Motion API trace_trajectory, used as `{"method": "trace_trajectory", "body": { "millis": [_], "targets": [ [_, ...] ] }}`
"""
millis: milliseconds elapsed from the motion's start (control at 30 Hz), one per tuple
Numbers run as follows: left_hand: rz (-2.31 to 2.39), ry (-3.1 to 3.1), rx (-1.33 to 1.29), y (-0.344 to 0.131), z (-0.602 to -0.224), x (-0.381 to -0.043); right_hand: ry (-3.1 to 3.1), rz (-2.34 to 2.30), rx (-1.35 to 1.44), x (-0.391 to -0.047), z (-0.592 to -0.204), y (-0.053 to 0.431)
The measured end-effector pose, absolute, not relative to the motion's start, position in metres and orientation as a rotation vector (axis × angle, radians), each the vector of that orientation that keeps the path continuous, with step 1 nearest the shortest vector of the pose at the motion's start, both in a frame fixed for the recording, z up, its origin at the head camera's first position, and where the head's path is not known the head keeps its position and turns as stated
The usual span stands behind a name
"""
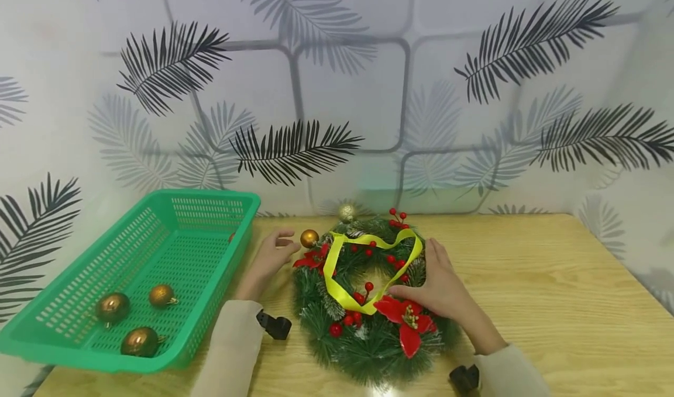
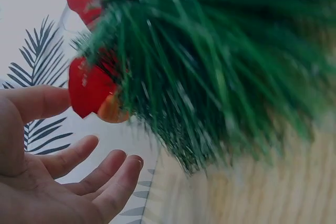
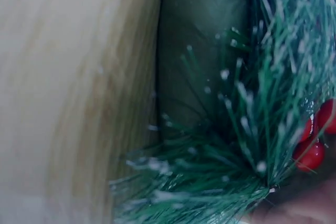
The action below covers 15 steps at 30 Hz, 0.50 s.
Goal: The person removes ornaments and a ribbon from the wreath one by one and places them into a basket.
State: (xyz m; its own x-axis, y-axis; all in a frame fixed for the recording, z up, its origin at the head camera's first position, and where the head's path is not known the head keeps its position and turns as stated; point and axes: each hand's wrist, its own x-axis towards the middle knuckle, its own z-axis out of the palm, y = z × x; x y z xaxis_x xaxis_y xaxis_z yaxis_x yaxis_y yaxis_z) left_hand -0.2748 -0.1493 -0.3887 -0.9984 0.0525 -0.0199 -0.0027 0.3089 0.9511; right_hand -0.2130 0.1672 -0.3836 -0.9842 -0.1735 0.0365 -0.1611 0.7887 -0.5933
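A green Christmas wreath lies on the table, dressed with red berries and a red poinsettia. Looped over its upper part is a yellow ribbon. My right hand grips the wreath's right side, thumb across its top and fingers at the outer edge. To the left, my left hand is held with loosely bent fingers and nothing between them. Its fingertips are close to an orange bauble at the wreath's edge. A pale gold glittery bauble sits at the far rim.
A green plastic basket stands left of the left arm, with several bronze and orange baubles inside. The wooden table stretches to the right. Behind it hangs a leaf-patterned backdrop.
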Motion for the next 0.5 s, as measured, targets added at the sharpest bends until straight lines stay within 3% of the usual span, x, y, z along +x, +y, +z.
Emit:
{"method": "trace_trajectory", "body": {
  "millis": [500],
  "targets": [
    [1.825, 2.472, 0.235, -0.147, -0.403, -0.277, 2.935, -1.004, -0.395, -0.221, -0.39, 0.178]
  ]
}}
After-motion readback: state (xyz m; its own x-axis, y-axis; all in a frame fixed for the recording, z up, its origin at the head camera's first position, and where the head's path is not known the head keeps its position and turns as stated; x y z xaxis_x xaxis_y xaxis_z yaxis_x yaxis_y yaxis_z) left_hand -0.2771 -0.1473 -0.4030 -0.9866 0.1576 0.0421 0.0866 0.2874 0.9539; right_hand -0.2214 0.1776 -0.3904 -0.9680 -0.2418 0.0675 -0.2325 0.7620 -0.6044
